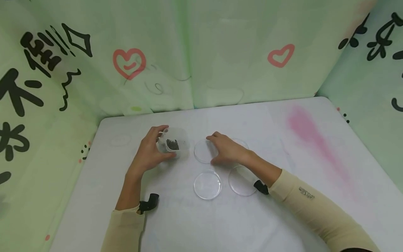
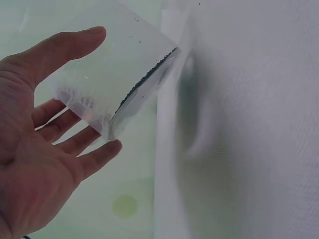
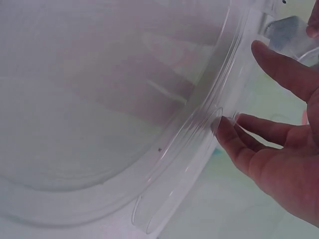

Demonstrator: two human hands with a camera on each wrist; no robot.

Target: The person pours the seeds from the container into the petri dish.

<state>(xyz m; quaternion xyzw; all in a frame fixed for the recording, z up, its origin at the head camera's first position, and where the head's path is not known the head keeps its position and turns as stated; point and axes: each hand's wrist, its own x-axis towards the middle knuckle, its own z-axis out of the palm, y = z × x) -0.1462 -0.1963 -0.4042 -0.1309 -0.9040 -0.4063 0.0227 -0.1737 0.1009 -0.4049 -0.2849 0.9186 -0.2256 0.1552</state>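
Note:
My left hand (image 1: pixel 151 148) grips a clear plastic box (image 2: pixel 119 55) between thumb and fingers. The box is tilted above the table, and dark grains (image 1: pixel 172 144) lie along its bottom. To its right, my right hand (image 1: pixel 229 148) reaches over the back-left petri dish (image 1: pixel 203 152), thumb at the near rim and fingers at the far rim. In the right wrist view the fingertips (image 3: pixel 224 127) meet clear plastic edges. Part of the back-right petri dish (image 1: pixel 241 142) is hidden behind that hand. Closer to me are a front-left petri dish (image 1: pixel 207 184) and a front-right petri dish (image 1: pixel 241 182).
A white table (image 1: pixel 189 224) bears everything, with a pink stain (image 1: pixel 315 136) on its right side. Green curtains (image 1: pixel 214 52) with drawn hearts and black writing stand behind and at both sides. The right forearm passes close to the front-right dish.

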